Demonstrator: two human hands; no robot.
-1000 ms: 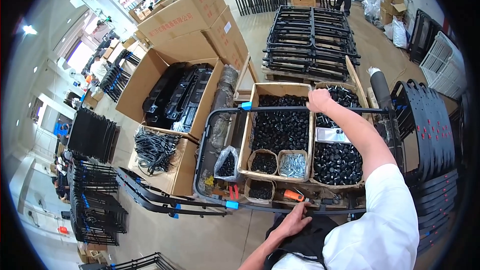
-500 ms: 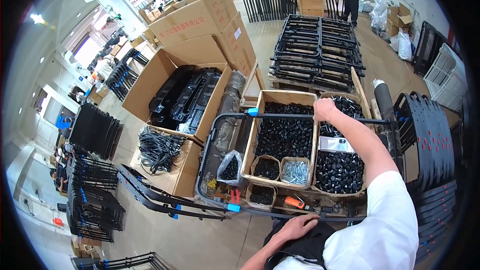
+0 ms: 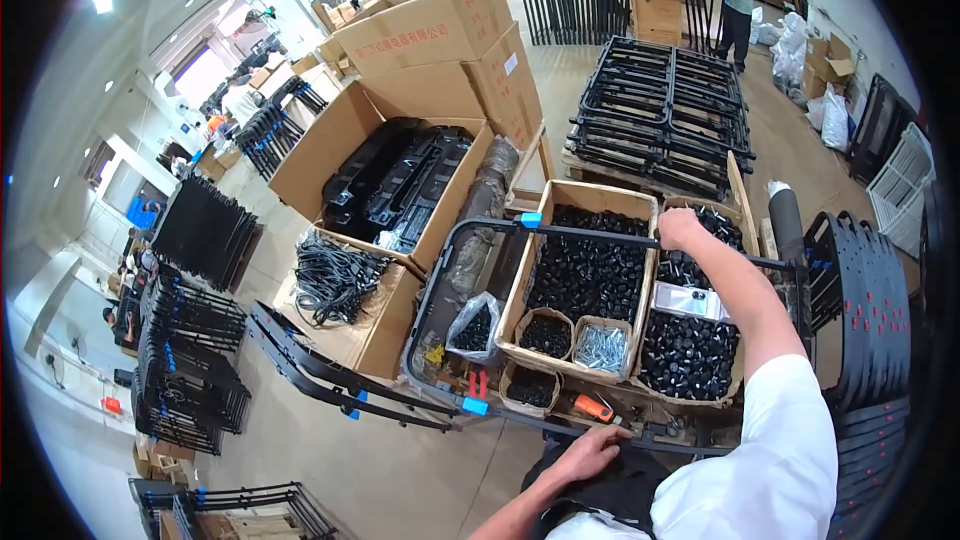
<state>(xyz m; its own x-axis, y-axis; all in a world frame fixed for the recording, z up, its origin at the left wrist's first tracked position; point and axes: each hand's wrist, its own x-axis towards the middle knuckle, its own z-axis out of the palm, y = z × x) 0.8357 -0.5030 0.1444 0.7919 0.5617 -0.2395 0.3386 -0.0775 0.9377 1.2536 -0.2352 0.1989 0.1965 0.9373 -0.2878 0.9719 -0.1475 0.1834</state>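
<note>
A black tubular metal frame [image 3: 610, 232] with rounded corners and blue pads lies across the workbench, over several boxes of small parts. My right hand [image 3: 681, 229] is closed round its far bar, with that arm stretched forward. At the near bar, my left hand [image 3: 592, 452] curls its fingers over the tube. Beneath the frame, a carton of black round caps [image 3: 590, 275] holds two smaller tubs, one with silver screws [image 3: 601, 347]. To the right, black knobs with studs [image 3: 690, 355] fill another carton, and a pale metal plate [image 3: 692, 301] lies on them.
An orange-handled tool [image 3: 594, 407] rests by the near bar. Left are a bundle of black cables [image 3: 340, 278] and a large carton of black panels [image 3: 400, 180]. Stacked frames [image 3: 660, 115] lie beyond; others [image 3: 870, 310] stand at right. A person [image 3: 733, 0] stands far off.
The whole view has shifted, so the bench and cartons sit slightly farther right in the picture. Both hands stay at the same bars of the frame.
</note>
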